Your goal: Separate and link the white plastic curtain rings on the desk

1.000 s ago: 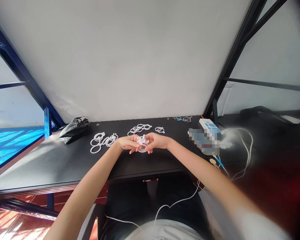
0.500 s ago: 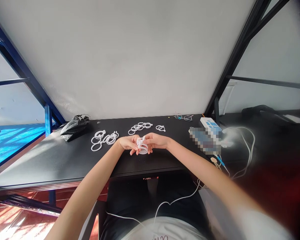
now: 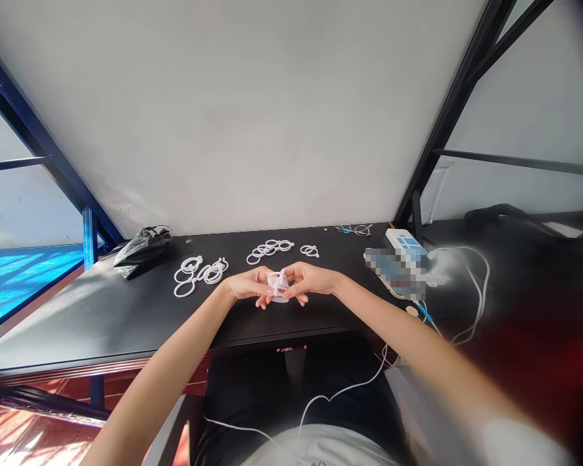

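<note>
Between my hands, above the front part of the black table (image 3: 140, 323), is a small bunch of white plastic rings (image 3: 278, 285). They look like curtain rings with small eyelets. My left hand (image 3: 252, 285) pinches the bunch from the left, and my right hand (image 3: 308, 281) grips it from the right; fingers hide part of it. More white rings (image 3: 184, 288) lie in a loose group left of my hands. A row of rings (image 3: 269, 249) lies behind them, and a small pair of rings (image 3: 309, 250) sits to its right.
A black plastic bag (image 3: 143, 249) lies at the back left. Eyeglasses (image 3: 354, 229) rest near the wall. On the right are a blurred-out phone (image 3: 393, 272), a white power strip (image 3: 405, 244) and white cables (image 3: 480, 298). Another white cable (image 3: 342, 388) crosses my lap.
Both hands still hold the rings, and the bunch has turned between my fingers. My right fingers have shifted lower around it. The camera view has moved slightly.
</note>
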Demonstrator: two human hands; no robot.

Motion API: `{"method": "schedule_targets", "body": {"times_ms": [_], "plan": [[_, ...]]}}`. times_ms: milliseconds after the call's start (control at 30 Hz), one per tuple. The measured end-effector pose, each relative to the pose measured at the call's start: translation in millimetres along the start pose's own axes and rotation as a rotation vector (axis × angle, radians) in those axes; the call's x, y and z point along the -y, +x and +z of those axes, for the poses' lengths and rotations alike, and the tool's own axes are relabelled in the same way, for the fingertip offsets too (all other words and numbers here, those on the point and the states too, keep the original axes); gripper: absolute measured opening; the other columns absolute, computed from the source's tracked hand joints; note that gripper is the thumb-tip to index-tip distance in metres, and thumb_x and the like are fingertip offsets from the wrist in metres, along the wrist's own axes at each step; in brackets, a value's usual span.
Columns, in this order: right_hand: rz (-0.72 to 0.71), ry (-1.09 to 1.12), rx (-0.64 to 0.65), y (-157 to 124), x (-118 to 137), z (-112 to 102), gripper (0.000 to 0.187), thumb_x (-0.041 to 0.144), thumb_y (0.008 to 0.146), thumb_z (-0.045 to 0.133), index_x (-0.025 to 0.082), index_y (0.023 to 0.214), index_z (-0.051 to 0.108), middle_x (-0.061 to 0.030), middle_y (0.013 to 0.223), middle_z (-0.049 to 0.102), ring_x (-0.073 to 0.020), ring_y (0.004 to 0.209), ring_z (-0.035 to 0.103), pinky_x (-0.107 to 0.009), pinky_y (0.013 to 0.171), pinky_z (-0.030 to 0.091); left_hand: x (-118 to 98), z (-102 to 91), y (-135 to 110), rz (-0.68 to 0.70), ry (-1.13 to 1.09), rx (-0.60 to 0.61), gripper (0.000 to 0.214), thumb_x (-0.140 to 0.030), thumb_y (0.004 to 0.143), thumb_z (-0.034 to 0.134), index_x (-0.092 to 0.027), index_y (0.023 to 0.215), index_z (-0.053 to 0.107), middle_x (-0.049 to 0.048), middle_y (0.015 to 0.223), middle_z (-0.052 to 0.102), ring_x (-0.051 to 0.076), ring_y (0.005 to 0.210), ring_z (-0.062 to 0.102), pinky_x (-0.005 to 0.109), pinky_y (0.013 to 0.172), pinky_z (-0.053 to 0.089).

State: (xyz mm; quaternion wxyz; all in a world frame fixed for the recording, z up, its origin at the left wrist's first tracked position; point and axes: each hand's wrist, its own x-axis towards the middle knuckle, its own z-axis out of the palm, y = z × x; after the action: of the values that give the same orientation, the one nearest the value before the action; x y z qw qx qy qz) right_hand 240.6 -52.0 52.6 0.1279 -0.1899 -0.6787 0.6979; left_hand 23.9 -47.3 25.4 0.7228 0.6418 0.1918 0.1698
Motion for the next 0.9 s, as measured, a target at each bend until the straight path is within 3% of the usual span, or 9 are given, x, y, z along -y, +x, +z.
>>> {"method": "schedule_targets", "body": {"times_ms": [67,167,267,333,433,467,533,633,900], "plan": [[0.016,-0.015,0.018,0,-1,-1,0.037,0.029,0.07,0.082,0.013,0.097,0.062,-0.005,0.094,0.07,-0.0121,0.062,0.07,-0.019,0.052,0.055,2,-3.0,3,-0.01,0.019,0.012,0.031,-0.038,0.065,0.085,-0.011,0.073,0.072,0.0042,0.057,0.067,0.011,0.041,0.06,0.017,0.041,0.05],[0.03,-0.046,0.053,0,-2,-2,0.04,0.033,0.071,0.081,0.013,0.098,0.06,-0.0075,0.095,0.07,-0.0202,0.076,0.074,-0.021,0.053,0.056,6,-8.8,7,-0.036,0.02,0.009,0.032,-0.037,0.063,0.086,-0.011,0.076,0.073,0.0049,0.059,0.068,0.013,0.046,0.064,0.016,0.041,0.05],[0.025,-0.049,0.024,2,-5,-5,0.035,0.032,0.072,0.08,0.012,0.092,0.06,-0.0052,0.085,0.07,-0.016,0.063,0.072,-0.023,0.054,0.057,8,-11.5,9,-0.054,-0.004,0.009,0.029,-0.036,0.064,0.086,-0.012,0.074,0.073,0.005,0.06,0.069,0.013,0.048,0.065,0.018,0.049,0.054],[-0.005,-0.024,-0.004,8,-11,-7,0.032,0.034,0.072,0.079,0.012,0.086,0.06,-0.003,0.077,0.07,-0.0084,0.047,0.061,-0.022,0.05,0.055,8,-11.5,10,-0.058,-0.003,0.026,0.025,-0.034,0.067,0.083,-0.011,0.072,0.073,0.0057,0.062,0.07,0.011,0.046,0.062,0.02,0.053,0.056],[-0.089,0.114,-0.022,23,-23,-8,0.046,0.057,0.081,0.063,0.012,0.072,0.059,0.0001,0.057,0.063,-0.0044,0.035,0.042,-0.021,0.04,0.048,8,-11.5,13,-0.025,-0.009,0.015,0.026,-0.036,0.071,0.078,-0.011,0.073,0.074,0.0054,0.058,0.069,0.006,0.033,0.048,0.024,0.053,0.057],[-0.116,0.174,-0.052,28,-27,-7,0.061,0.07,0.084,0.047,0.013,0.065,0.059,-0.0005,0.05,0.058,-0.008,0.036,0.046,-0.021,0.036,0.044,8,-11.7,14,0.0,-0.021,-0.012,0.027,-0.037,0.072,0.075,-0.01,0.073,0.075,0.0042,0.053,0.066,0.005,0.031,0.044,0.025,0.053,0.057],[-0.172,0.238,-0.178,39,-32,-5,0.073,0.077,0.086,0.032,0.016,0.053,0.054,0.0006,0.035,0.043,-0.0149,0.044,0.057,-0.019,0.034,0.039,10,-12.1,16,0.052,-0.051,-0.08,0.028,-0.037,0.075,0.069,-0.01,0.075,0.076,0.001,0.041,0.058,0.007,0.03,0.044,0.026,0.054,0.057],[-0.182,0.267,-0.245,47,-34,-1,0.077,0.078,0.086,0.028,0.017,0.046,0.05,0.0008,0.029,0.034,-0.0172,0.045,0.062,-0.019,0.037,0.038,10,-9.3,15,0.114,-0.068,-0.131,0.028,-0.033,0.075,0.064,-0.008,0.077,0.076,0.0002,0.034,0.052,0.011,0.034,0.05,0.026,0.052,0.057],[-0.195,0.285,-0.171,43,-27,9,0.081,0.077,0.089,0.021,0.017,0.046,0.056,0.0029,0.026,0.023,-0.0187,0.045,0.061,-0.022,0.043,0.04,1,6.2,8,0.141,-0.019,-0.126,0.028,-0.034,0.077,0.067,-0.009,0.073,0.076,0.0016,0.037,0.056,0.008,0.03,0.047,0.026,0.059,0.058]]}}
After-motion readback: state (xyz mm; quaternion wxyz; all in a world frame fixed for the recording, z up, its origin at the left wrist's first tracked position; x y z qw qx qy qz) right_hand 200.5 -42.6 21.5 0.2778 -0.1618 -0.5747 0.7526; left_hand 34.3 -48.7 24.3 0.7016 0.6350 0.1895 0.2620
